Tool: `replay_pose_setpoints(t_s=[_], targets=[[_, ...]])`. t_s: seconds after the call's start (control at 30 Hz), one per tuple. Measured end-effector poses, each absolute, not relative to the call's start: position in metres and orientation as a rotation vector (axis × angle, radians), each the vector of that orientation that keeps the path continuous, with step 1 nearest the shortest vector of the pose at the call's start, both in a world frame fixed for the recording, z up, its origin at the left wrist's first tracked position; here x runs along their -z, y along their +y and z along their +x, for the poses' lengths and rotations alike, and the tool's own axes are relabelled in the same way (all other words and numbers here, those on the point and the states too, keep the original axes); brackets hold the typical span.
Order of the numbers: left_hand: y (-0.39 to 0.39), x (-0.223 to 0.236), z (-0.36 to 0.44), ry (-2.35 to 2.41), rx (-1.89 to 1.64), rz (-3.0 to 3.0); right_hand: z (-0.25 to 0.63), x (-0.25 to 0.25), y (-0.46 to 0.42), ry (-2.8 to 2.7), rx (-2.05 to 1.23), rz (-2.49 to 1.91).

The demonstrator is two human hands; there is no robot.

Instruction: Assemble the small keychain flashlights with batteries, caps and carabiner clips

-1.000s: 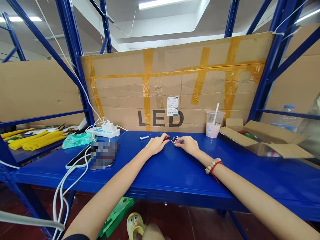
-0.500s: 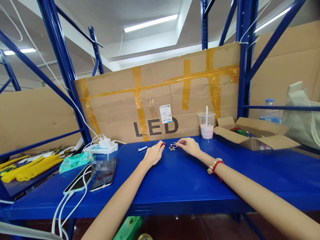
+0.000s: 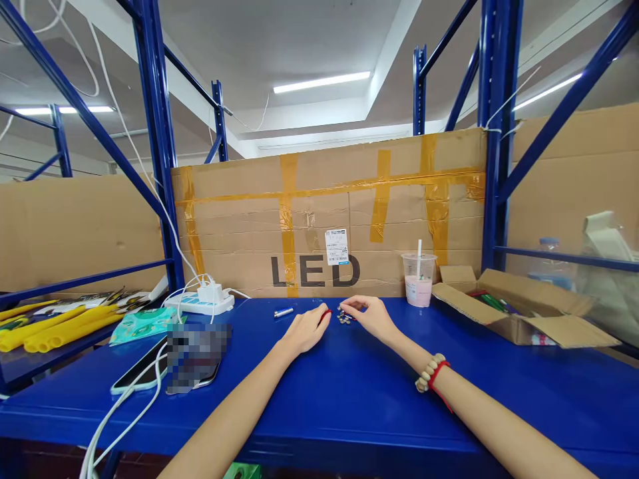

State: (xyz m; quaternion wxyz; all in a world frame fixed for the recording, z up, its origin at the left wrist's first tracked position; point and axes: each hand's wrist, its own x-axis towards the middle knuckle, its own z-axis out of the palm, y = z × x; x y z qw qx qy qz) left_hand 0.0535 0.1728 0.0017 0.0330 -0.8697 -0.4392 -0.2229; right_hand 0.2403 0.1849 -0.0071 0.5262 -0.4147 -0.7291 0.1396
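Observation:
My left hand [image 3: 306, 330] rests on the blue tabletop [image 3: 319, 399] with its fingers curled around a small red piece [image 3: 326, 313], mostly hidden by the thumb. Just right of it lies a small heap of shiny metal parts [image 3: 344, 319], too tiny to name. Over that heap is my right hand [image 3: 372, 317], thumb and forefinger drawn together at its edge; what they pinch, if anything, cannot be made out. A short blue-and-silver cylinder, like a pen part [image 3: 283, 313], lies left of my left hand.
A lidded cup with a straw [image 3: 418, 283] and an open carton [image 3: 519, 313] stand to the right. Leftward are a power strip [image 3: 200, 303], two phones [image 3: 140, 372] with white cables, a teal packet [image 3: 144, 326] and yellow tubes [image 3: 70, 329]. A cardboard wall [image 3: 239, 233] backs the table.
The view has tilted upward and levelled, so the table sits lower in it. My right fingertips have moved slightly left over the metal parts. My left hand stays on the red piece.

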Motion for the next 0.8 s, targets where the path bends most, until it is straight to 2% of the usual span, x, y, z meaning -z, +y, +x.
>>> replay_pose_setpoints(t_s=[0.33,0.6,0.8], targets=[[0.175,-0.003,0.056,-1.201,0.701,-2.707,0.237,0.005,0.186,-1.762,-0.36,-0.904],[0.173,0.003,0.056,-1.071,0.706,-2.718,0.245,0.002,0.183,-1.829,-0.637,-0.91],[0.171,0.008,0.059,-1.003,0.616,-2.763,0.254,0.005,0.186,-1.94,-0.655,-0.937]])
